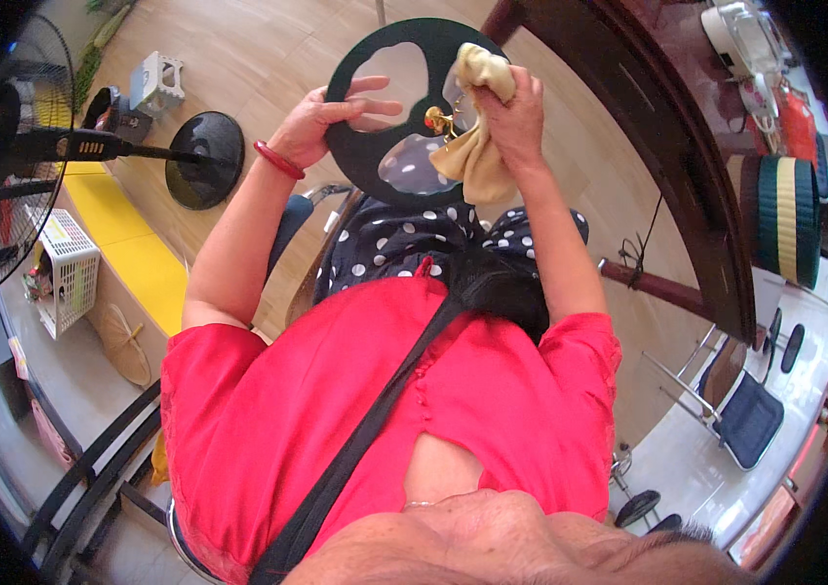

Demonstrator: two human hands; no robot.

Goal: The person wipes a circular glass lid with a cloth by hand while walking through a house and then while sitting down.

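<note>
My left hand (308,129) grips the left edge of a dark green round disc (359,161) that has large rounded cut-outs. Its fingers reach across one of the openings, and its thumb lies on the rim. A small gold-coloured ornament (436,120) with a touch of red sits near the disc's middle. Bunched in my right hand (517,122) is a pale yellow cloth (484,166), held against the disc's right side, and part of it hangs down. The disc is above my lap, over polka-dot trousers (385,239).
A dark wooden table frame (667,127) curves along the right. To the left stands a fan with a black round base (204,161), beside a yellow surface (126,219) and a white basket (70,273). A small white stool (157,83) is farther off; a dark chair (750,419) is at right.
</note>
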